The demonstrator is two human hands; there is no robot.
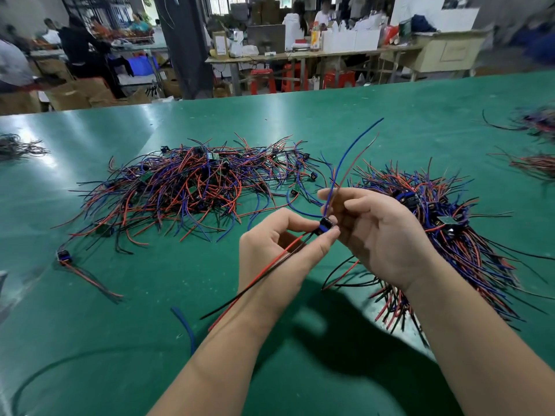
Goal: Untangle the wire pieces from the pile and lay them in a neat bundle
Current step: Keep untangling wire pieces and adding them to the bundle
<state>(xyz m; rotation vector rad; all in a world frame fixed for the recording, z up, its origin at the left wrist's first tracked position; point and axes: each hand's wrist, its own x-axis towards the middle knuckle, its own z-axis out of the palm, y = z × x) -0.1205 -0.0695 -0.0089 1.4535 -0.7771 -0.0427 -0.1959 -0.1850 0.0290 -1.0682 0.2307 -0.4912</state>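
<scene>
Lying at the far left edge of the frame was a small blurred clump of wires (pixel 18 147) on the green bench (pixel 90 325). Right of it, at lower left, a stray piece (pixel 64 255) lay alone, and a blue strand (pixel 184 322) lay nearer the bottom edge. The tangled pile (pixel 180 187) of red, blue and black wires spread across the centre left. At centre, the left hand (pixel 279 253) pinched a wire piece (pixel 326 225) by its black block between thumb and forefinger, with the red and black leads trailing down-left over the wrist. The right hand (pixel 375 232), just beside it, had its fingers curled round the blue and red leads rising toward upper centre. Behind that hand, at right, lay the bundle (pixel 450 229), its wires roughly aligned. More blurred wires (pixel 534 166) sat at the right edge.
</scene>
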